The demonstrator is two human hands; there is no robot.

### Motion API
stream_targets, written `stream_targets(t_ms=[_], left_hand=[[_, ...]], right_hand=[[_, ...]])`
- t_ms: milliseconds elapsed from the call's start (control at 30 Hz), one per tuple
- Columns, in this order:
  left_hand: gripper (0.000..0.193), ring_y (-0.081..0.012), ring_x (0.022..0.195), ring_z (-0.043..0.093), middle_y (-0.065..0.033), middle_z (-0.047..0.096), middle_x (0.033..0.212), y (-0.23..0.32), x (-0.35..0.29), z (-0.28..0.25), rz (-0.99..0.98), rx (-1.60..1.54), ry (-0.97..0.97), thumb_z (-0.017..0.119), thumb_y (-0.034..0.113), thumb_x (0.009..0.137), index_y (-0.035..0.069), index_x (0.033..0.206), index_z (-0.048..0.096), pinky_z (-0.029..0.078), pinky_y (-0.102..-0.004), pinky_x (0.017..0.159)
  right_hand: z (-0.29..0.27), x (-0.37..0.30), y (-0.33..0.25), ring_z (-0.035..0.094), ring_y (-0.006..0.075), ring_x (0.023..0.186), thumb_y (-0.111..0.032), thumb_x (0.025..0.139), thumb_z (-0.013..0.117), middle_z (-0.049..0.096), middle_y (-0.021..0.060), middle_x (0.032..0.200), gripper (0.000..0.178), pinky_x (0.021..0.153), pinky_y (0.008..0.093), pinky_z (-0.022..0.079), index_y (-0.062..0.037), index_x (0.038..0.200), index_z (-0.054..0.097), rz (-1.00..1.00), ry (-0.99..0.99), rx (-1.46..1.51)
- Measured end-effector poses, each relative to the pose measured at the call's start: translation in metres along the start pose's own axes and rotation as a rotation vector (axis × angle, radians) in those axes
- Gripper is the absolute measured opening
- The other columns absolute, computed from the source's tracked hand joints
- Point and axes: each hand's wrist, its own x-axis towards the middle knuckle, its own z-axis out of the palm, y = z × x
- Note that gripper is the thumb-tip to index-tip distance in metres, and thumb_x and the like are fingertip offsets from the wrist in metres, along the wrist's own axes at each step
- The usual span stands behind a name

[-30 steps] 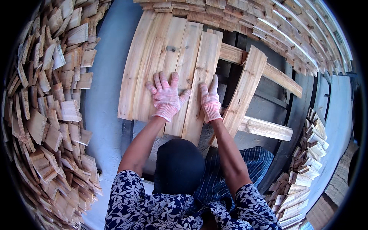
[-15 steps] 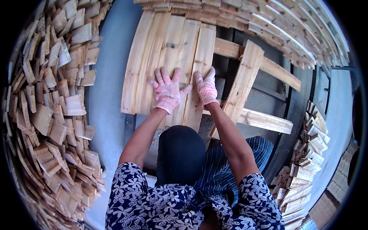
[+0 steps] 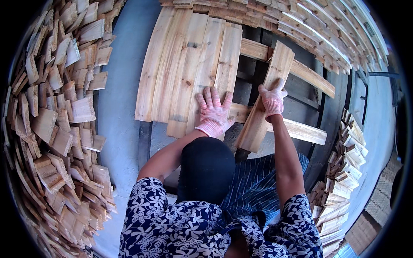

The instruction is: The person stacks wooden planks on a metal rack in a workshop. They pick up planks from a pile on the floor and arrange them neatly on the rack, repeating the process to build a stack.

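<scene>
wooden offcut heaps (image 3: 56, 129) flank frame; left hand (image 3: 214, 112) flat on boards (image 3: 189, 64), right hand (image 3: 272, 99) seemingly grips loose plank (image 3: 275, 69).

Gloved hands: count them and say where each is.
2. The left hand lies flat on the side-by-side planks; the right hand grips the loose slanted plank.

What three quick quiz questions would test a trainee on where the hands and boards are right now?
1. True or false: the left hand lies flat on the row of boards.
2. Which does the right hand have its grip on? A) the loose slanted plank B) the cross rail C) the pile of wood offcuts
3. Fill in: both hands wear ____.

Key: 1 true; 2 A; 3 gloves.
</scene>
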Motion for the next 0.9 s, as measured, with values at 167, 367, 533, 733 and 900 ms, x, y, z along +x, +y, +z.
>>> stream_targets(t_ms=[167,367,533,733,900], left_hand=[[0.098,-0.0523,0.153,0.008,-0.0318,0.017,0.162,0.0,-0.002,0.005,-0.1,-0.132,-0.008,0.08,0.045,0.078,0.023,0.16,0.032,0.005,-0.0664,0.122],[0.083,-0.0344,0.102,0.069,-0.0214,0.059,0.137,-0.037,-0.005,-0.008,-0.229,-0.992,0.174,0.065,0.006,0.083,0.019,0.159,0.035,0.056,-0.0469,0.093],[0.067,-0.0273,0.112,0.065,-0.0188,0.061,0.139,-0.106,-0.015,-0.004,-0.117,-1.152,0.322,0.06,-0.002,0.086,0.011,0.151,0.047,0.053,-0.0393,0.1],[0.091,-0.0431,0.137,0.042,-0.0173,0.042,0.153,-0.102,0.003,-0.011,-0.288,-0.107,0.169,0.073,0.055,0.082,0.019,0.157,0.038,0.036,-0.0573,0.113],[0.096,-0.0416,0.136,0.043,-0.0216,0.042,0.151,-0.081,0.01,-0.023,-0.368,-0.106,0.083,0.073,0.061,0.081,0.018,0.158,0.035,0.038,-0.0569,0.111]], right_hand=[[-0.016,-0.033,-0.031,0.054,0.0498,0.131,-0.051,0.077,0.079,0.04,0.0317,0.149,0.105,0.106,0.0506,0.049,-0.0206,0.162,0.025,-0.122,-0.078,0.041],[0.038,-0.019,-0.05,0.055,0.0498,0.129,-0.054,0.089,0.069,0.042,0.0326,0.146,0.092,0.104,0.0534,0.049,-0.0203,0.162,0.024,-0.184,-0.143,0.117],[0.048,-0.03,-0.059,0.057,0.0513,0.125,-0.054,0.092,0.067,0.044,0.0327,0.142,0.088,0.101,0.0548,0.051,-0.0202,0.16,0.024,-0.247,-0.199,0.049],[0.047,-0.048,-0.076,0.053,0.0465,0.131,-0.056,0.089,0.069,0.041,0.028,0.146,0.093,0.099,0.0562,0.052,-0.0235,0.161,0.02,-0.183,-0.154,-0.105],[0.037,-0.044,-0.08,0.055,0.0462,0.129,-0.054,0.086,0.073,0.042,0.0262,0.146,0.096,0.1,0.0554,0.052,-0.024,0.161,0.021,-0.146,-0.21,-0.082]])
